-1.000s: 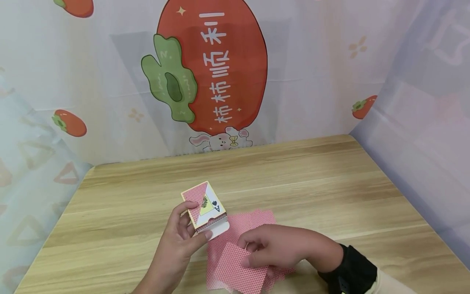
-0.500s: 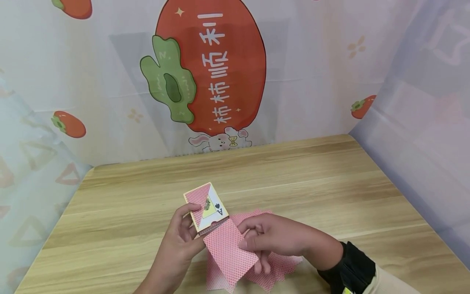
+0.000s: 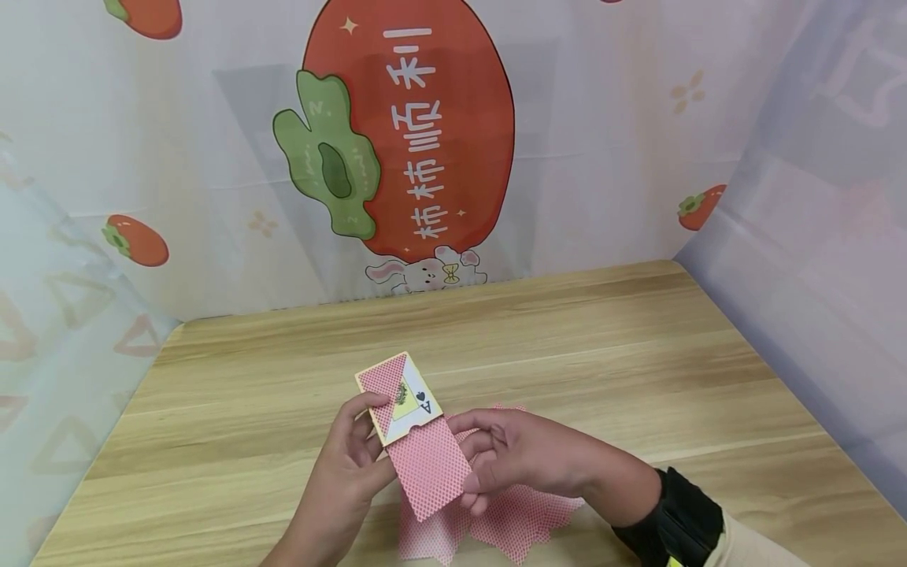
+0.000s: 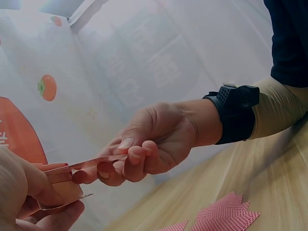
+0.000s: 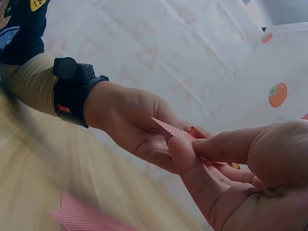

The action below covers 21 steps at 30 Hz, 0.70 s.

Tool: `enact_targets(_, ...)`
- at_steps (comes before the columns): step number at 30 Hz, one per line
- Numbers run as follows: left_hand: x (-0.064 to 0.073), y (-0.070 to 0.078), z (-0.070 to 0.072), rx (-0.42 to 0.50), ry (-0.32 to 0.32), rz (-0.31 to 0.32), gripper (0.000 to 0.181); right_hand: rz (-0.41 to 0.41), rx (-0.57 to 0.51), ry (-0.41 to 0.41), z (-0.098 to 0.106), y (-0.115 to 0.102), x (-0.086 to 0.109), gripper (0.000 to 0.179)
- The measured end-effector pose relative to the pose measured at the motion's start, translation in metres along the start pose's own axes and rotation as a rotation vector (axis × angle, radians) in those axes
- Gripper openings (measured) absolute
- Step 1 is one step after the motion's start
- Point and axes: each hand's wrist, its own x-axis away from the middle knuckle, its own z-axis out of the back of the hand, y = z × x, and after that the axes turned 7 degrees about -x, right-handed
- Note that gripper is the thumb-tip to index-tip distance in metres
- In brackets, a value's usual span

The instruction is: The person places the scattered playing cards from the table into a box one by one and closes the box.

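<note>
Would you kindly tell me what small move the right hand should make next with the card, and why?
Perhaps the right hand should gently slide the card further into the box: its far end appears to be inside the open mouth, much of it sticks out, and the left hand grips the box.

Card (image 3: 428,476) at mouth of box (image 3: 404,405), loose cards (image 3: 524,520) beneath on table (image 3: 248,409), backdrop (image 3: 602,157) behind.
</note>
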Motion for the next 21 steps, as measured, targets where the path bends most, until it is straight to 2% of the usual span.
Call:
enact_targets(7, 0.0001, 0.0003, 0.0002, -0.007, 0.003, 0.008, 0.066, 0.030, 0.003, -0.005, -0.0031, -0.0005, 0.0009, 0.072)
enact_targets(10, 0.0004, 0.0004, 0.0001, -0.001, 0.001, 0.008, 0.066, 0.044, 0.013, 0.006, -0.0042, 0.0001, 0.0005, 0.069)
enact_targets(13, 0.0007, 0.0000, -0.0005, 0.007, -0.002, 0.014, 0.067, 0.064, 0.065, 0.055, -0.0051, 0.0013, -0.0008, 0.059)
enact_targets(15, 0.0009, -0.0006, -0.0013, 0.014, -0.001, 0.022, 0.067, 0.085, 0.157, 0.117, -0.0056, 0.0022, -0.0018, 0.050)
enact_targets(18, 0.0012, -0.0028, -0.0038, 0.032, -0.002, 0.028, 0.067, 0.121, 0.370, 0.252, -0.0063, 0.0036, -0.0034, 0.039)
enact_targets(21, 0.0022, -0.0058, -0.0080, 0.035, -0.034, 0.046, 0.068, 0.162, 0.573, 0.393, -0.0070, 0.0039, -0.0053, 0.036)
